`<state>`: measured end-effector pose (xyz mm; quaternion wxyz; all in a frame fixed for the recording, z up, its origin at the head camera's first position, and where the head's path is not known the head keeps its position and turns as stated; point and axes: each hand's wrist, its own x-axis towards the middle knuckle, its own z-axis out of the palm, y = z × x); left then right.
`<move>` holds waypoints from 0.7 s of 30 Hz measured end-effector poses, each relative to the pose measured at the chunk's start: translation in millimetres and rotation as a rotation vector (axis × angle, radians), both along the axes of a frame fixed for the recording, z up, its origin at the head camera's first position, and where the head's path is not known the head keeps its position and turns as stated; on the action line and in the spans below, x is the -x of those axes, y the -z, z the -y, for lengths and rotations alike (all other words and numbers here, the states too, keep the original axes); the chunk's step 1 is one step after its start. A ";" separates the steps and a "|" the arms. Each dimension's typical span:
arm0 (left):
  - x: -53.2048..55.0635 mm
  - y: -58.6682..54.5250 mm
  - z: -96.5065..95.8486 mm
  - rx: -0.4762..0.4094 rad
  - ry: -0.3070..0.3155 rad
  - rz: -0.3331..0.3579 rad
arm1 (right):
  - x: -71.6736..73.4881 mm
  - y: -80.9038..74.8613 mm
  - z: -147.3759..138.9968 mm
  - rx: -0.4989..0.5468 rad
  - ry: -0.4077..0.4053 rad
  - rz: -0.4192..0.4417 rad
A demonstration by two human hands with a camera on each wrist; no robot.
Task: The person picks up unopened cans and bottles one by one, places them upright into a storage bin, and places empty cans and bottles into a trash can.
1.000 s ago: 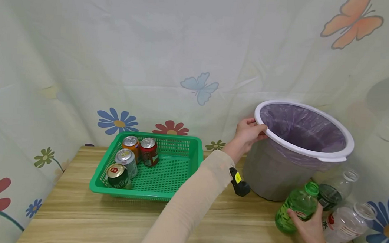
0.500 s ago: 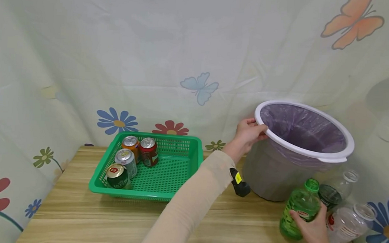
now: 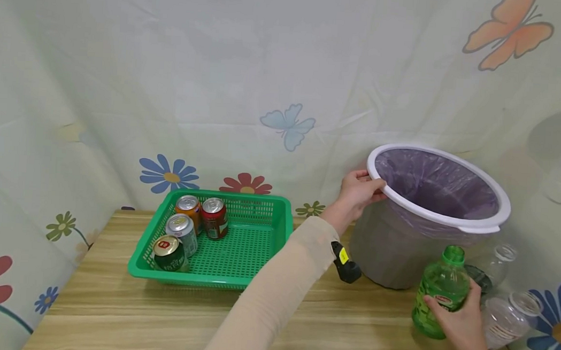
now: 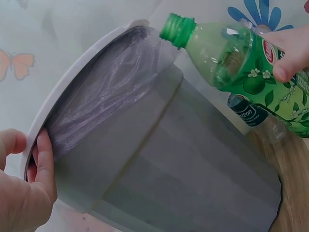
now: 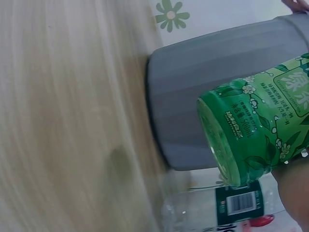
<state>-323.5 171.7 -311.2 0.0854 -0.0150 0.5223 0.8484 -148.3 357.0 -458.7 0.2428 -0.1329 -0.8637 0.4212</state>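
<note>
In the head view, my left hand pinches the white rim of a grey trash can lined with a translucent purple bag. The can appears tilted. My right hand grips a green plastic bottle around its labelled body, in front of the can. The bottle has an uncapped-looking green neck. Its base, seen in the right wrist view, is off the wood surface. Behind it stand a clear bottle with a dark label and a clear jar-like bottle.
A green plastic basket sits at the left of the wooden table. Several drink cans stand in its left part, among them a red can and a dark green can. A flower-printed curtain hangs behind.
My right hand has moved to the right and raised the green bottle off the table. My left hand stays on the rim.
</note>
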 end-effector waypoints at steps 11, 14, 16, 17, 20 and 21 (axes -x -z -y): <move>0.7 -0.5 -1.3 0.011 -0.004 0.003 | 2.3 -18.7 1.3 -0.049 -0.054 -0.141; 1.2 0.2 -0.8 0.006 -0.001 -0.003 | 3.2 -25.1 0.7 -0.064 -0.093 -0.174; 1.4 0.6 -0.3 0.003 0.000 -0.008 | 3.8 -29.7 0.4 -0.072 -0.124 -0.197; 1.3 0.6 0.0 0.002 0.001 -0.010 | 3.8 -32.1 0.4 -0.076 -0.138 -0.207; 0.8 0.8 0.2 -0.006 0.005 -0.014 | 3.7 -39.2 -1.0 -0.087 -0.161 -0.226; 0.3 0.5 0.2 -0.006 0.006 -0.016 | 3.3 -41.5 -1.6 -0.098 -0.157 -0.220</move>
